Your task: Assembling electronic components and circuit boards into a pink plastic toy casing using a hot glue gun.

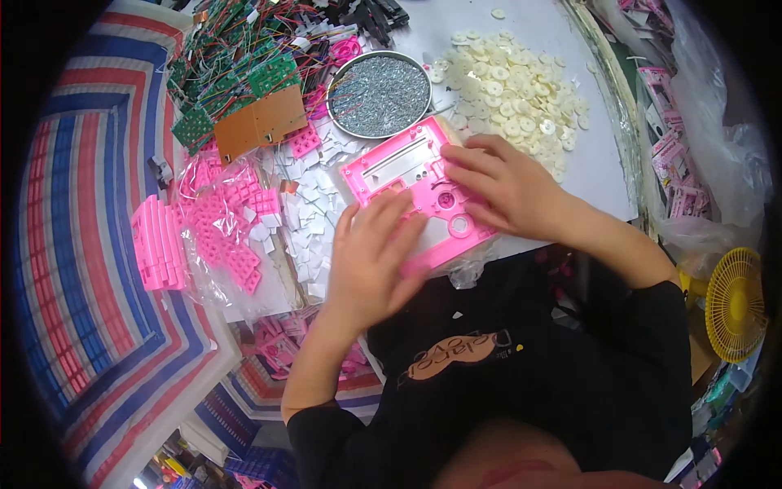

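A pink plastic housing [423,196] with a long slotted window and round openings lies tilted on the table in front of me. My left hand [375,253] rests over its left side, fingers apart, the fingertips touching its surface and the thumb slightly blurred. Over the right edge of the housing lies my right hand [509,183], its fingers stretched out across the rim and spread. I see nothing held in either hand. Just beyond the housing stands a round tin [379,94] full of small metal screws or pins.
Cream discs [513,90] are heaped at the back right. Green circuit boards [273,75] with wires pile up at the back left, beside a brown board [261,122]. White square pieces [309,220] and bagged pink keypads [224,216] lie left. A yellow fan [735,306] stands right.
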